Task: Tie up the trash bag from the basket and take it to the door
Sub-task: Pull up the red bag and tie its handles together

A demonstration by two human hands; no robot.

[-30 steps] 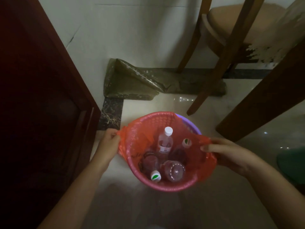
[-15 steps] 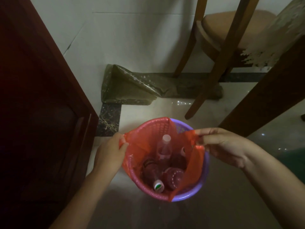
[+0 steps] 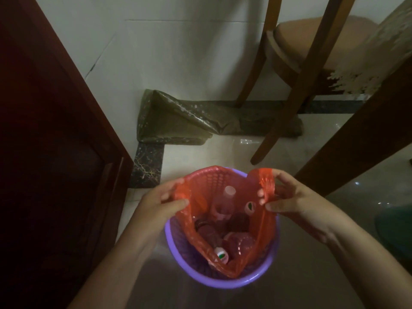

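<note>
- Nearest to us, the purple basket [image 3: 223, 283] stands on the pale glossy floor [image 3: 312, 275]; round plastic, smooth rim, lattice wall.
- The red trash bag [image 3: 252, 248] sits inside it, near edge already off the rim, far edge draped over it. Thin, soft, see-through film; we judge it light, slippery and easy to tear.
- Inside lie several empty-looking plastic bottles [image 3: 236, 241], some capped. Bulky but light, we'd say, and likely to shift.
- Our left hand [image 3: 156, 206] pinches the bag's left edge, fingers clenched on the film.
- Our right hand [image 3: 296, 204] pinches the raised right flap the same way.
- Best hold, we judge: gather both edges into bunches, not single film, then knot over the bottles.
- Beyond: a crumpled olive sheet [image 3: 178, 121] against the white tiled wall [image 3: 178, 52], wooden chair legs [image 3: 289, 97] to the right, and a dark red door [image 3: 44, 130] on the left.
</note>
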